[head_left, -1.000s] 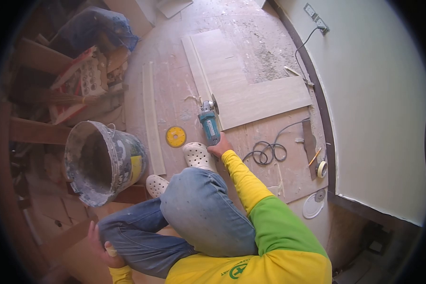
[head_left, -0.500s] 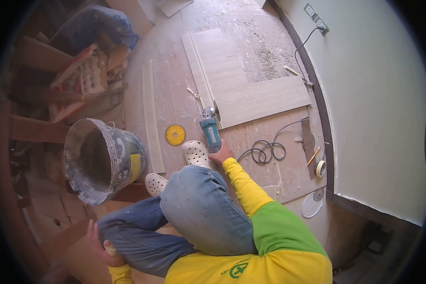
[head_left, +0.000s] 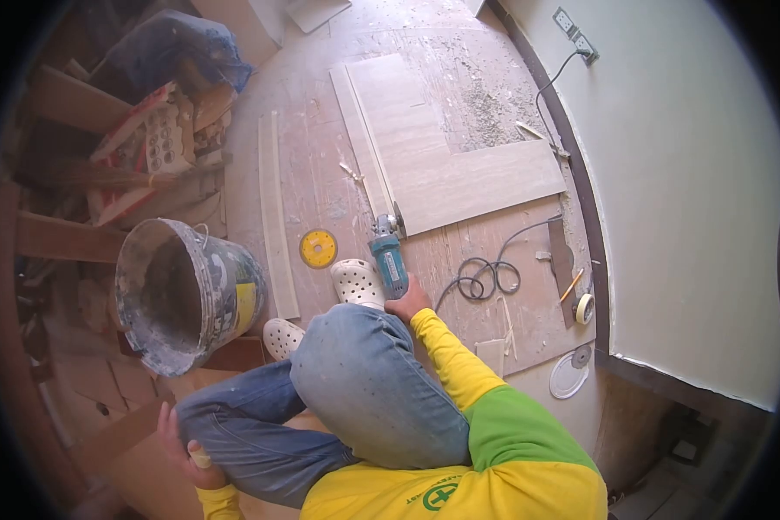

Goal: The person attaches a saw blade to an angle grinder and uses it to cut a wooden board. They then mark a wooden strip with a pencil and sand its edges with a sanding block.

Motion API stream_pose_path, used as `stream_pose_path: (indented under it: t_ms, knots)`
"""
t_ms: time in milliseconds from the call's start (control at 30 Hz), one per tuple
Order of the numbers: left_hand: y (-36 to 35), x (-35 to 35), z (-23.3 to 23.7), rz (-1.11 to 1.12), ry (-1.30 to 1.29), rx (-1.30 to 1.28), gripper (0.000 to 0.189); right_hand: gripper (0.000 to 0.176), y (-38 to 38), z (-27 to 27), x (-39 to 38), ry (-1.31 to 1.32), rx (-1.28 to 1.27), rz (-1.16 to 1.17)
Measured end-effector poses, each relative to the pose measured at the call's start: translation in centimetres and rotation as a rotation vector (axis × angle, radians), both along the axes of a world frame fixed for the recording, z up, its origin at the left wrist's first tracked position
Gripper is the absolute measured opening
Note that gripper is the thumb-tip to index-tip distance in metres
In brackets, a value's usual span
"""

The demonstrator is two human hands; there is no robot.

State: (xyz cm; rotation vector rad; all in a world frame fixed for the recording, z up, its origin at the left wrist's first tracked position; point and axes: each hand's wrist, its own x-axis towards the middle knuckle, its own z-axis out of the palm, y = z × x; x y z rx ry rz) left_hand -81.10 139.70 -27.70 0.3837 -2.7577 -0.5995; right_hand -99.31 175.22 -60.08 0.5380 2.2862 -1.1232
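Note:
My right hand point(head_left: 410, 300) is wrapped round the rear of a teal angle grinder point(head_left: 389, 263). The grinder's disc sits at the near end of a long cut line in an L-shaped beige tile point(head_left: 485, 178), with a narrow strip along its left side. A white perforated clog point(head_left: 358, 282) is just left of the grinder. Low on the left, my left hand point(head_left: 186, 451) rests beside my knee with fingers apart and holds nothing; one finger has a light wrap.
A dirty bucket point(head_left: 243, 295) stands at left, near a yellow disc point(head_left: 318, 249) and a long tile strip point(head_left: 274, 208). A coiled cable point(head_left: 491, 277), pencil point(head_left: 571, 285), tape roll point(head_left: 585, 308) and white lid point(head_left: 568, 376) lie at right, by the wall.
My right hand and the grinder have moved slightly back towards me along the cut line. My left hand stays in about the same place.

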Motion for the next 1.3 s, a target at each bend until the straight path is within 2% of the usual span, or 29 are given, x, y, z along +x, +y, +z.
stream_pose_path:
  t_ms: [133,300,567,1000,1300]
  knots:
    - [-0.2,0.2,0.0,-0.014,-0.005,0.007,0.066,0.083,-0.4,-0.1,-1.7,0.010,-0.066,-0.022]
    - [-0.1,0.0,-0.1,0.002,-0.003,-0.007,0.071,0.079,-0.8,-0.4,-2.8,0.066,-0.030,-0.011]
    - [-0.1,0.1,-0.2,-0.004,0.020,0.024,0.071,0.079,-0.3,0.1,0.2,0.049,-0.047,-0.014]
    - [0.0,0.1,-0.1,0.012,0.002,0.011,0.071,0.079,-0.2,0.7,0.3,0.023,-0.026,-0.010]
    - [-0.4,0.2,-0.2,0.014,-0.007,-0.004,0.071,0.086,-0.9,-0.2,-6.5,0.027,-0.052,0.020]
